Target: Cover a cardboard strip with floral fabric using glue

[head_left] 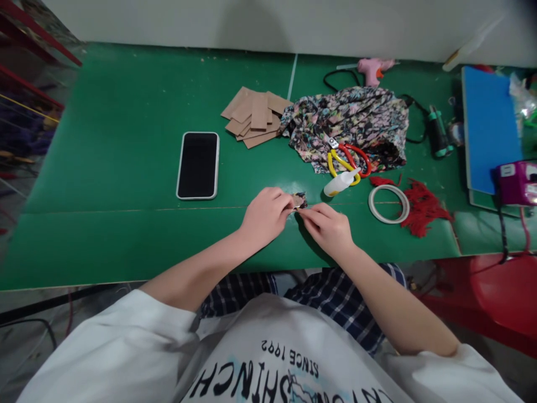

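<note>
Both hands meet over the green table near its front edge, pinching a small piece of dark patterned fabric (300, 199) with a tan patch showing on it. My left hand (269, 212) grips the piece from the left side, fingers closed. From the right, my right hand (329, 225) pinches its lower edge between thumb and forefinger. Much of the piece is hidden by the fingers. Just beyond my right hand lies a small white glue bottle (339, 183), tilted against scissors (346, 159) with one red and one yellow handle. The scissors rest partly on a crumpled floral cloth (348, 120).
A phone (198, 165) lies at left; tan cardboard pieces (254, 115) are piled behind the hands. Rightward are a tape ring (389, 205), red threads (423, 207), a green-black tool (438, 134) and a blue board (490, 129). A pink glue gun (373, 71) sits at the back.
</note>
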A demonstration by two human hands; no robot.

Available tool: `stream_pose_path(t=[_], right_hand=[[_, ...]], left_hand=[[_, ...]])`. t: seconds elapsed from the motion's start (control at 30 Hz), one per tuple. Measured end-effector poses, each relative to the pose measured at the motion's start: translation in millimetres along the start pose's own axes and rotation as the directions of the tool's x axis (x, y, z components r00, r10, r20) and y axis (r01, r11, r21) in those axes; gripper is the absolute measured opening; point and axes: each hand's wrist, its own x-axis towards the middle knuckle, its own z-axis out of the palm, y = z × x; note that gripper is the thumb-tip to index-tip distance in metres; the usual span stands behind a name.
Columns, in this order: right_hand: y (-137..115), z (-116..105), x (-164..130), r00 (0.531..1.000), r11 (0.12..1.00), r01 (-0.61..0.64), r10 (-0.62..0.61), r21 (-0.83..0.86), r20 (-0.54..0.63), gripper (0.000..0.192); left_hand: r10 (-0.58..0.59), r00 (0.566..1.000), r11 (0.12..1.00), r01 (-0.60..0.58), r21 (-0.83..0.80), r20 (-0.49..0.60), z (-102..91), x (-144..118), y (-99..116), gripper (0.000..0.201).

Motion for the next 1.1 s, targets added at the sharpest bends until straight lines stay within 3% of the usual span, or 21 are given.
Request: stream_pose_path(t=[0.23,0.47,0.63,0.87,1.1], right_hand=[[-3,2,0,1.0,0.989,0.014,-0.011,-0.147,0.02,0.026],[-7,1,9,0.987,0.988,-0.153,0.153,-0.014,0.046,0.023],[-3,-1,5,0.992,0.987,-0.129,0.129,0.097,0.001,0.022],[-5,4,-1,0.998,0.99,-0.059,0.058,-0.127,-0.019,0.025],[-10,4,2,0.993,0.984,-0.114,0.11,-0.136,-0.04,0.026]], left_hand=[[-0.013,1.0,1.0,0.013,0.004,0.004,0.6,0,0,0.006],[0.004,1.0,1.0,-0.004,0.013,0.007,0.8,1,-2,0.005],[0.002,1.0,1.0,-0.002,0.01,-0.003,0.7,0,-2,0.007],[0.0,1.0,1.0,0.0,-0.008,0.009,0.8,0,-2,0.006],[0.007,1.0,1.0,-0.007,-0.005,0.0,0.5,0,-2,0.006]])
